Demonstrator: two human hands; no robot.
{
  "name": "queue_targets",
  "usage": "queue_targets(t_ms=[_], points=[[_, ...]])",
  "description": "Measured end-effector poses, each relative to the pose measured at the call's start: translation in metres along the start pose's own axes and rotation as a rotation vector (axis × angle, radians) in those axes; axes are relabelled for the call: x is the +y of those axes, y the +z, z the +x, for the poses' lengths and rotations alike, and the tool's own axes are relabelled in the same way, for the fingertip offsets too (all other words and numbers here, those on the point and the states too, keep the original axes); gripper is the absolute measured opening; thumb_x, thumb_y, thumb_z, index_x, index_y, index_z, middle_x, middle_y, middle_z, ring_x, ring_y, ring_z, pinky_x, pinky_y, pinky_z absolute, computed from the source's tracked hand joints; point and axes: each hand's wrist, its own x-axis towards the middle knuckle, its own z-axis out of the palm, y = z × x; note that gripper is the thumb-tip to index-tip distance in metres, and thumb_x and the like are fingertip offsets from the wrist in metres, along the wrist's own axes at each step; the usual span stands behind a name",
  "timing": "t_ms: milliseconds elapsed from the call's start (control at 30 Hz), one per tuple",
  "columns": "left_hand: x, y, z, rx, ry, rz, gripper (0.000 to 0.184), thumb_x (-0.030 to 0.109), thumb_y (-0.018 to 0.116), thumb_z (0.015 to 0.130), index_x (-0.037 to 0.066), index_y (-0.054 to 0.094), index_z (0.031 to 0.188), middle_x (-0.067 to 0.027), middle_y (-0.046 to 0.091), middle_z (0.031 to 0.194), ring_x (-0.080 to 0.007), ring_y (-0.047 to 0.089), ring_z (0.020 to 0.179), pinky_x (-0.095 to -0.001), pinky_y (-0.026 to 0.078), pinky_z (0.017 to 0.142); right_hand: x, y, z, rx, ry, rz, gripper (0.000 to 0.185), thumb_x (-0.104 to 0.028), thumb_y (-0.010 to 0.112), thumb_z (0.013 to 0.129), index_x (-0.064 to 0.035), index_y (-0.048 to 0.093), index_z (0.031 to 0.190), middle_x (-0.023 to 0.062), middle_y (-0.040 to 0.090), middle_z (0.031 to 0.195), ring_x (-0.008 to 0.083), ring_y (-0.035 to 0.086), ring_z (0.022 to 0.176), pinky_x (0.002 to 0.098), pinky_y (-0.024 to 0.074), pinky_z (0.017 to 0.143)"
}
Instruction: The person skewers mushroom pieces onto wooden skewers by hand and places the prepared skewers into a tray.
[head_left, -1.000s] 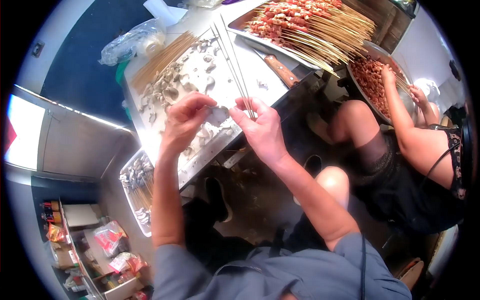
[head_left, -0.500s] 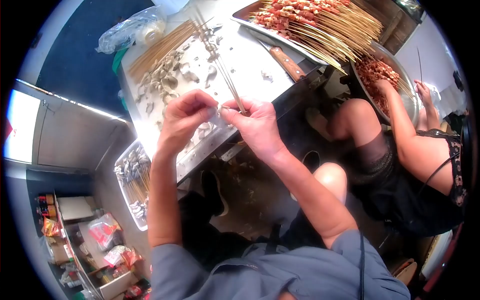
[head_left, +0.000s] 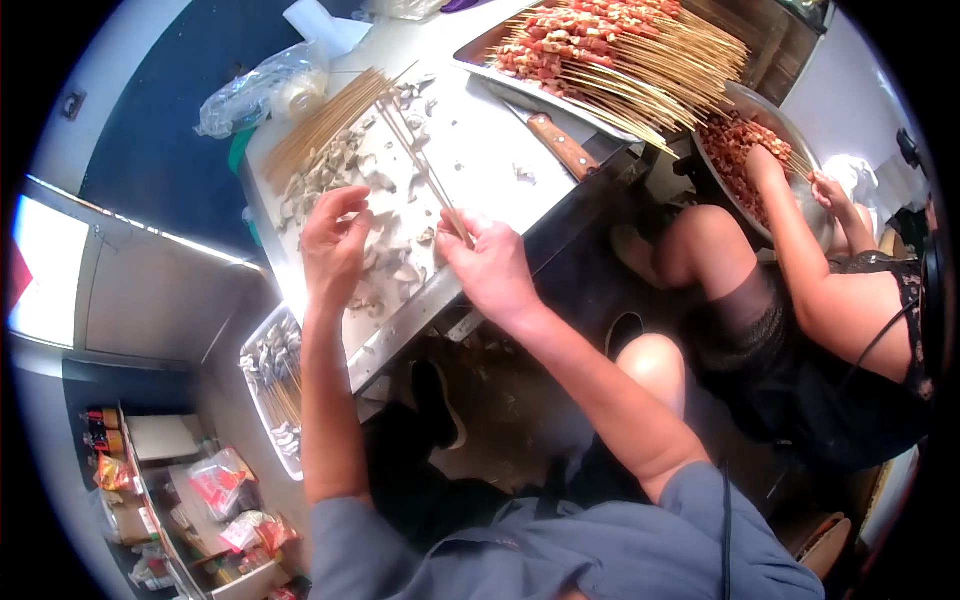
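My right hand (head_left: 490, 268) is closed around the lower ends of a few thin skewers (head_left: 432, 180), which slant up and left over the white board (head_left: 475, 125). Whether any food is threaded on them I cannot make out. My left hand (head_left: 336, 248) is a little to the left, thumb and fingers apart, with nothing visible in it. Under and beyond both hands lie many loose greyish-white food pieces (head_left: 335, 165), scattered on the board. A fan of bare bamboo skewers (head_left: 322, 125) rests at the board's far left corner.
A knife with a wooden handle (head_left: 562, 147) lies near the right edge. Behind it, a metal tray (head_left: 480, 58) carries meat skewers. Another person's hand (head_left: 768, 172) is at a bowl of meat (head_left: 740, 150). Lower left is a white tray (head_left: 290, 462) of filled skewers.
My hands were together at a small pale piece; now they are apart, the left moved away to the left and opened. The skewers in my right hand have shifted slightly left and down.
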Motion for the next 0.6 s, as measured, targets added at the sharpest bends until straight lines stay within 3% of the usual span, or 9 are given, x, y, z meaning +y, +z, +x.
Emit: queue_targets(t_ms=[67,100,133,267,333,367,400,500,600], points=[[-0.001,0.000,0.012,0.047,-0.041,-0.009,0.021,0.003,0.062,0.091,0.001,0.066,0.112,-0.0045,0.066,0.100,-0.0113,0.061,0.094,-0.0238,0.048,0.083,-0.001,0.004,-0.003,0.063,-0.092,-0.194,0.022,-0.013,0.061,0.087,-0.0006,0.066,0.104,0.0167,0.066,0.081,0.0302,0.066,0.074,0.0387,0.0509,0.070],[0.000,0.001,0.022,0.071,-0.031,0.076,0.021,0.006,0.062,0.091,0.000,0.067,0.110,-0.0037,0.067,0.097,-0.0108,0.061,0.091,-0.0232,0.048,0.081,-0.001,0.005,-0.005,0.059,-0.080,-0.197,0.024,-0.012,0.059,0.087,-0.0001,0.065,0.107,0.0187,0.066,0.094,0.0374,0.064,0.083,0.0426,0.0500,0.075],[-0.001,0.004,0.034,0.069,-0.026,0.077,0.021,0.006,0.062,0.091,0.000,0.067,0.110,-0.0037,0.067,0.097,-0.0108,0.061,0.091,-0.0232,0.048,0.081,-0.002,0.004,-0.007,0.064,-0.084,-0.195,0.024,-0.012,0.059,0.087,-0.0001,0.065,0.107,0.0187,0.066,0.094,0.0374,0.064,0.083,0.0426,0.0500,0.075],[-0.021,0.017,0.099,0.064,0.131,0.254,0.026,0.016,0.063,0.089,0.001,0.067,0.110,-0.0074,0.068,0.097,-0.0168,0.063,0.089,-0.0287,0.049,0.081,-0.027,-0.008,-0.018,0.060,-0.085,-0.141,0.025,-0.009,0.058,0.089,0.0013,0.063,0.110,0.0187,0.066,0.100,0.0334,0.065,0.085,0.0390,0.0507,0.075],[-0.030,0.027,0.135,0.014,0.135,0.440,0.033,0.018,0.061,0.085,0.003,0.067,0.113,-0.0160,0.067,0.109,-0.0264,0.064,0.100,-0.0347,0.050,0.087,-0.034,-0.016,-0.019,0.093,-0.155,-0.081,0.025,-0.007,0.058,0.089,0.0032,0.063,0.111,0.0187,0.066,0.100,0.0334,0.065,0.084,0.0376,0.0508,0.074],[-0.040,0.032,0.154,0.009,0.137,0.439,0.033,0.018,0.061,0.085,0.003,0.067,0.113,-0.0160,0.067,0.109,-0.0264,0.064,0.100,-0.0347,0.050,0.087,-0.032,-0.019,-0.017,0.128,-0.197,-0.069,0.024,-0.005,0.057,0.090,0.0058,0.062,0.111,0.0165,0.067,0.097,0.0266,0.066,0.079,0.0337,0.0506,0.072],[-0.055,0.039,0.173,-0.006,0.172,0.497,0.036,0.020,0.060,0.085,0.004,0.065,0.117,-0.0166,0.065,0.113,-0.0285,0.063,0.103,-0.0361,0.049,0.089,-0.033,-0.023,-0.015,0.133,-0.195,-0.069,0.024,-0.005,0.057,0.090,0.0058,0.062,0.111,0.0165,0.067,0.097,0.0266,0.066,0.079,0.0337,0.0506,0.072],[-0.091,0.058,0.215,-0.069,0.233,0.554,0.040,0.024,0.058,0.087,0.007,0.063,0.123,-0.0171,0.062,0.118,-0.0317,0.061,0.106,-0.0387,0.047,0.092,-0.030,-0.030,-0.010,0.097,0.071,0.083,0.020,-0.008,0.057,0.092,0.0066,0.064,0.105,0.0108,0.063,0.077,0.0088,0.054,0.065,0.0267,0.0459,0.061],[-0.098,0.076,0.233,-0.143,0.250,0.542,0.042,0.029,0.058,0.089,0.008,0.062,0.125,-0.0167,0.062,0.118,-0.0324,0.060,0.109,-0.0401,0.047,0.093,-0.027,-0.030,-0.011,0.057,0.090,0.084,0.019,-0.010,0.057,0.093,0.0059,0.065,0.102,0.0102,0.061,0.073,0.0090,0.051,0.063,0.0272,0.0445,0.059]])
